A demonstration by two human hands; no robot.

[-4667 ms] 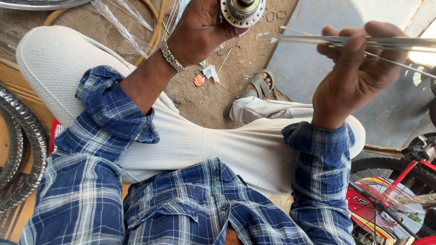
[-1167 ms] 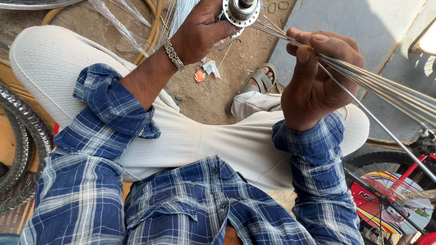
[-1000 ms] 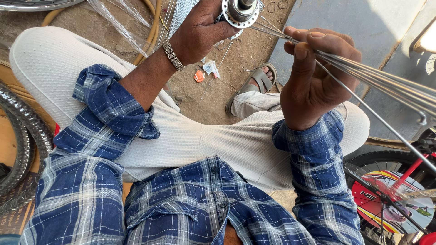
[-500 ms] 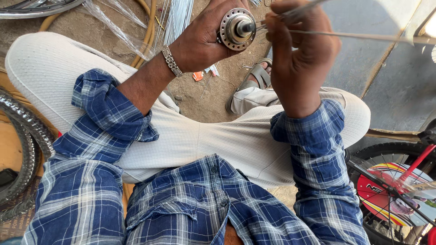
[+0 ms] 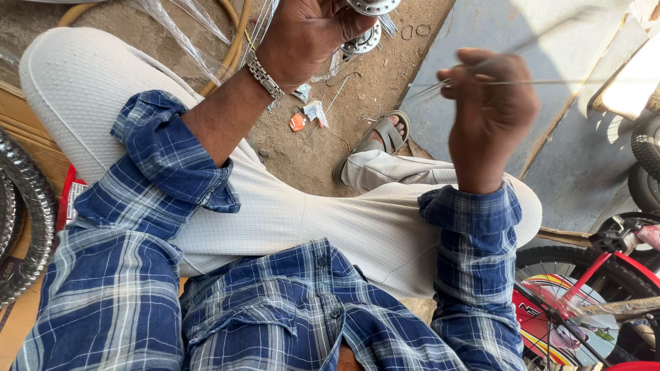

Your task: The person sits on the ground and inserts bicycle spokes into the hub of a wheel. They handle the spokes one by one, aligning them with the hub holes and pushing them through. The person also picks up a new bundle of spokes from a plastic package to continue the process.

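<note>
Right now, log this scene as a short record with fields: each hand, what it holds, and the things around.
left hand: left hand raised, grip closed on a metal wheel hub at the top edge
right hand: right hand closed on thin metal spokes
wrist: metal bracelet
ground: dirt, with a second hub and small scraps
foot: sandal
right edge: red bicycle
left edge: tyre

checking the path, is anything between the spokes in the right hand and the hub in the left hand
Nothing visible does. The right hand pinches thin spokes; the hub sits in the left hand at the top edge, with open air over the dirt ground between them.
</note>
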